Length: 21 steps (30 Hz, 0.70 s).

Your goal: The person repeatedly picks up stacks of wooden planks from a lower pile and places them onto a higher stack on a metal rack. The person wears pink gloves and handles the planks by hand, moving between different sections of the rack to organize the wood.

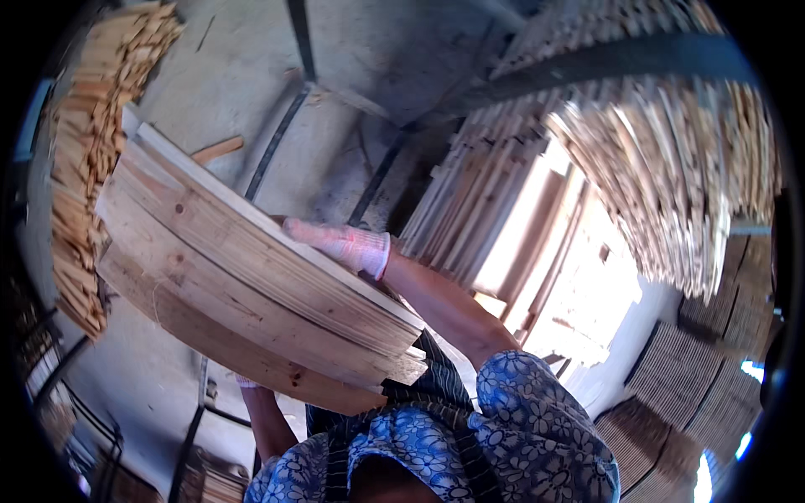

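Note:
A stack of several long, pale wooden boards (243, 251) lies slantwise in front of my body, its near right end close to my waist. Knots show on the upper boards, and the board nearest me bows outward along its edge. My right hand (335, 244), in a whitish knit glove with a red-edged cuff, is closed along the far long side of the stack. My left forearm (270, 425) goes up under the near side. Only a sliver of glove cuff (246, 381) shows there, and the boards hide the left hand's fingers.
A tall pile of thin wood strips (88, 159) stands at the left. Bundled slats (662, 168) fill the far right, beside a dark metal bar. Dark metal frame legs (281, 138) stand on the concrete floor ahead, near a loose wood offcut (218, 149). Stacked brown bundles (675, 369) sit at right.

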Each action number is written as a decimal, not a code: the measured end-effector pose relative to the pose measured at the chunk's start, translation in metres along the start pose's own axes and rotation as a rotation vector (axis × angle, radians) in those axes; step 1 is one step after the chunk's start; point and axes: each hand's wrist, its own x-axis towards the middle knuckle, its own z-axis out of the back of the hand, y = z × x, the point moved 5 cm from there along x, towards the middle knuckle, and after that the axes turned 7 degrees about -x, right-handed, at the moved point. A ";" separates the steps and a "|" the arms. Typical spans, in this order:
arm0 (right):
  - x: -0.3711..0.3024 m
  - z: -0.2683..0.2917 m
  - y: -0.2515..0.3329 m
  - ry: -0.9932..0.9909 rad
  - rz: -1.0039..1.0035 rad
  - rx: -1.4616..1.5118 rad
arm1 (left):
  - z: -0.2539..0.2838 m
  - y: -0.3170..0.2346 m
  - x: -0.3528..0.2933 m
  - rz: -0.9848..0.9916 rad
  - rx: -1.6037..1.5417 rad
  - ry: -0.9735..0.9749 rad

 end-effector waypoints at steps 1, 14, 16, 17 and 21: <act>-0.008 -0.005 -0.002 -0.015 -0.007 0.037 | -0.004 0.004 -0.006 0.012 0.021 0.012; -0.212 0.007 -0.010 -0.204 0.195 0.288 | -0.027 0.096 0.003 0.219 0.266 0.163; -0.278 0.013 0.000 -0.149 0.284 0.367 | -0.031 0.132 -0.004 0.258 0.316 0.187; -0.298 0.021 -0.021 -0.176 0.301 0.401 | -0.033 0.150 -0.009 0.279 0.343 0.202; -0.428 0.049 -0.056 -0.345 0.394 0.488 | -0.037 0.246 -0.024 0.416 0.449 0.271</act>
